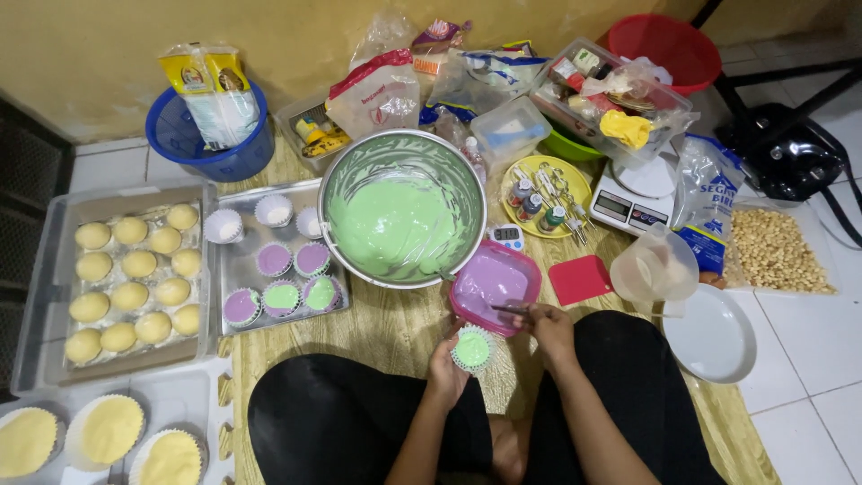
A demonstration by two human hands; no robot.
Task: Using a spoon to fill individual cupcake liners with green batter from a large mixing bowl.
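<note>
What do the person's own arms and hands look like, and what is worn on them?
Both forearms are bare: no sleeves reach into view, and no gloves cover the left hand or the right hand. No watch, bracelet or ring can be made out, though the hands are small in the picture. Below the arms, the person wears black clothing over the legs.

Blue bucket (211, 144), tray of yellow buns (135, 278), kitchen scale (628, 208), white plate (714, 337), red scraper (580, 278)
</note>
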